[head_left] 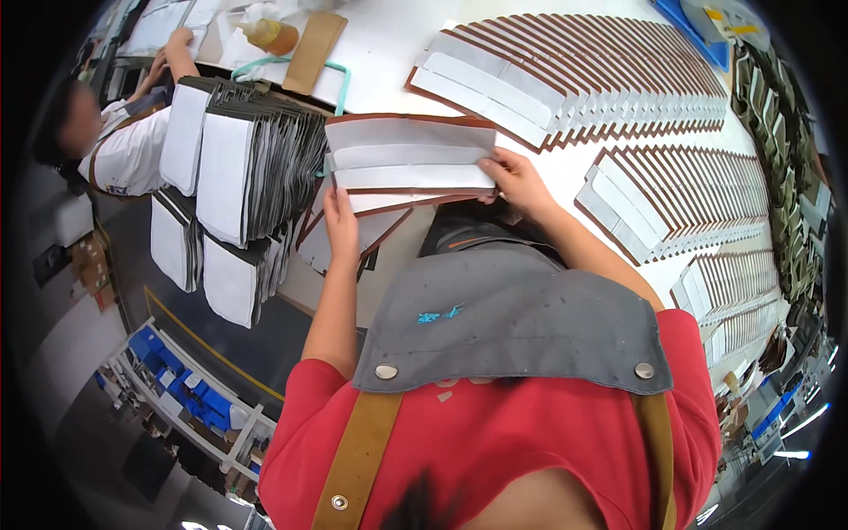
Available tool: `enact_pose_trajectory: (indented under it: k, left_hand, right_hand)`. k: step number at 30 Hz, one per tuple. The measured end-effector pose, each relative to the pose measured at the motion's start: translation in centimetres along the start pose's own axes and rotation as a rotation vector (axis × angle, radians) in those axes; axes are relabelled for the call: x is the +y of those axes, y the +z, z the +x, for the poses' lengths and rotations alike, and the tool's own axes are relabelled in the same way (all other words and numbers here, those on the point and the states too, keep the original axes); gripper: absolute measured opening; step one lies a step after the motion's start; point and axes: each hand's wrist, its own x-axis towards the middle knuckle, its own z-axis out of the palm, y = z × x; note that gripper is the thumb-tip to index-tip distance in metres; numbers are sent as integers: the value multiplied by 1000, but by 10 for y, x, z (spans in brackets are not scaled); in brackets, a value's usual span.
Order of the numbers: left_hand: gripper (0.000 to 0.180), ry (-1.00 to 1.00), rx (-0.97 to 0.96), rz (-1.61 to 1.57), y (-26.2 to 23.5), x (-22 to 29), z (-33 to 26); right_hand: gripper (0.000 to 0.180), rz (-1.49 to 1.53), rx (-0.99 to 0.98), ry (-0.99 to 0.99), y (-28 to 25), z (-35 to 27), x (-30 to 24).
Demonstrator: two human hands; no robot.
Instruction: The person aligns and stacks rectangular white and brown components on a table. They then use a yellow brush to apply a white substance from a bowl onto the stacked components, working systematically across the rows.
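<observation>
Between both hands I hold up a wide panel point(411, 157), pale grey with white strips and brown edges. My left hand point(339, 216) grips its lower left corner, fingers partly behind it. At its right edge my right hand point(517, 179) pinches it, thumb on the front. Below and to the left, another brown-edged panel point(375, 231) lies partly under my left wrist. Similar panels point(495, 84) lie fanned in an overlapping row beyond my right hand, and a second fanned row point(627, 208) sits to the right of it.
Stacks of dark pieces with white faces point(225, 177) stand at the left. Behind them are a teal frame point(336, 75), a brown strip point(315, 53) and a bottle of amber liquid point(269, 35). A co-worker's arm point(181, 57) reaches at the far left. A blue tray point(693, 31) sits far right.
</observation>
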Motion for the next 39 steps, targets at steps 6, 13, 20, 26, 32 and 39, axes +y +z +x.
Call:
enact_pose_trajectory:
  k: [6, 13, 20, 26, 32, 39]
  left_hand:
    - [33, 113, -403, -178, 39, 36, 9]
    - [35, 253, -351, -144, 79, 57, 14]
    - [31, 245, -359, 54, 84, 34, 31]
    - [31, 846, 11, 629, 75, 20, 53]
    - [32, -63, -468, -384, 79, 84, 36]
    - [29, -155, -504, -358, 71, 50, 44]
  right_hand:
    - [28, -163, 216, -93, -47, -14, -23]
    - [33, -456, 676, -367, -100, -31, -27]
    - [25, -42, 878, -513, -128, -45, -64]
    - [25, 107, 577, -376, -98, -43, -81]
    - [25, -60, 307, -123, -61, -26, -53]
    - [21, -10, 219, 101, -86, -17, -4]
